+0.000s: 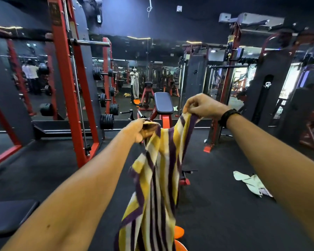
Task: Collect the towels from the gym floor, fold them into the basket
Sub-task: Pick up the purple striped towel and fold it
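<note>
Both arms were extended at chest height. The left hand [138, 130] was closed in a fist on one upper corner of the yellow, white and purple striped cotton towel [158, 178]; the right hand [203, 106], at about two o'clock from the left, pinched the other corner between thumb and fingertips. The towel hung in front of the person, clear of the dark rubber floor [43, 169], its long axis near vertical, stripes running downward, lower end out of view at six o'clock. The upper edge sagged between the hands. For a clean fold, the hands should probably draw apart until that edge is taut and level. A pale crumpled towel [250, 183] lay on the floor at four o'clock.
</note>
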Action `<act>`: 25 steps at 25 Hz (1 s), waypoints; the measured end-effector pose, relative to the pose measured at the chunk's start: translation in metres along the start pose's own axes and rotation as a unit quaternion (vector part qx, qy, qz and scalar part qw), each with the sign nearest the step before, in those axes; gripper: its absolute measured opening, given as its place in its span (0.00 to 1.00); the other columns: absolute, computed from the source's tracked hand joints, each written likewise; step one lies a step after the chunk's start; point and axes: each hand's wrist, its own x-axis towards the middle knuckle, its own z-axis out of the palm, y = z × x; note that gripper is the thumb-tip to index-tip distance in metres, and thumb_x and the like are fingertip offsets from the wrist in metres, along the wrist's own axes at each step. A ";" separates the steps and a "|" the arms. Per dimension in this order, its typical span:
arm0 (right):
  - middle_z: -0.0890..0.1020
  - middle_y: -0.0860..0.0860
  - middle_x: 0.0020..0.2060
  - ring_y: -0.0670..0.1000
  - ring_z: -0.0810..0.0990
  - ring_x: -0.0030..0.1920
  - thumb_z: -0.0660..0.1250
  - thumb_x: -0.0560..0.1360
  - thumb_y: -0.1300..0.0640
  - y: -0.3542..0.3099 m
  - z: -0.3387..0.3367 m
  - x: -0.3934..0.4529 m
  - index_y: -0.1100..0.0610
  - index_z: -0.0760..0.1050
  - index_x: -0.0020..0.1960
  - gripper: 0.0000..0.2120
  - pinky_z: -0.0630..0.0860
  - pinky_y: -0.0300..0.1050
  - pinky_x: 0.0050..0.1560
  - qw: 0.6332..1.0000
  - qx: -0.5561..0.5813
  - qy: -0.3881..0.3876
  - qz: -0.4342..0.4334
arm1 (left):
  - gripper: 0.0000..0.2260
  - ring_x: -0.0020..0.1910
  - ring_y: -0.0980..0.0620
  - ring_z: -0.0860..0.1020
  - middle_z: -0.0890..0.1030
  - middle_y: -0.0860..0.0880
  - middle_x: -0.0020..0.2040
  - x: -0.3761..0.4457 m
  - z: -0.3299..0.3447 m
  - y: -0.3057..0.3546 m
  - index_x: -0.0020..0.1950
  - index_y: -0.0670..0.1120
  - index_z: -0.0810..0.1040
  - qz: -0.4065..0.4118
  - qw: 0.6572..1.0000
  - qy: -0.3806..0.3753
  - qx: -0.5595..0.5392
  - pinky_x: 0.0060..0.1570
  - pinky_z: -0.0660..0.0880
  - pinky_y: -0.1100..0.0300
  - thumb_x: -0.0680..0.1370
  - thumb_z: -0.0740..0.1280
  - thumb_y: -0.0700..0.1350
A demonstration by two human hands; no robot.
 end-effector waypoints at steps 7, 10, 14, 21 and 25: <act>0.85 0.55 0.34 0.52 0.84 0.37 0.74 0.69 0.47 -0.017 0.047 0.006 0.60 0.83 0.37 0.15 0.83 0.47 0.41 0.999 -0.004 -0.040 -0.031 | 0.18 0.32 0.44 0.79 0.79 0.39 0.27 -0.016 0.030 0.040 0.40 0.33 0.72 0.092 0.991 -0.003 -0.100 0.52 0.77 0.53 0.82 0.46 0.34; 0.83 0.52 0.32 0.50 0.82 0.34 0.75 0.66 0.39 -0.020 0.062 0.008 0.59 0.81 0.36 0.21 0.81 0.46 0.40 0.992 -0.109 -0.023 -0.062 | 0.18 0.24 0.46 0.80 0.79 0.40 0.25 -0.017 0.035 0.052 0.40 0.33 0.72 0.109 0.986 -0.004 -0.123 0.39 0.81 0.56 0.82 0.47 0.36; 0.82 0.58 0.35 0.56 0.80 0.39 0.76 0.65 0.40 -0.016 0.072 0.014 0.64 0.80 0.38 0.25 0.79 0.52 0.41 0.987 -0.131 0.054 -0.080 | 0.18 0.21 0.47 0.79 0.79 0.40 0.24 -0.023 0.036 0.066 0.40 0.33 0.71 0.128 0.982 -0.010 -0.142 0.25 0.78 0.57 0.83 0.47 0.37; 0.81 0.58 0.36 0.51 0.78 0.37 0.76 0.68 0.50 -0.005 0.067 0.020 0.66 0.79 0.41 0.18 0.77 0.48 0.42 0.994 0.079 -0.042 -0.070 | 0.21 0.21 0.48 0.79 0.79 0.40 0.24 -0.024 0.017 0.083 0.39 0.33 0.72 0.143 0.976 -0.003 -0.162 0.25 0.79 0.57 0.83 0.46 0.38; 0.82 0.59 0.40 0.47 0.79 0.36 0.68 0.74 0.48 -0.021 0.070 0.020 0.64 0.80 0.49 0.18 0.79 0.39 0.40 0.965 0.253 0.006 -0.067 | 0.22 0.21 0.50 0.79 0.78 0.42 0.23 -0.024 0.005 0.088 0.37 0.35 0.73 0.136 0.979 0.010 -0.152 0.23 0.78 0.58 0.84 0.47 0.40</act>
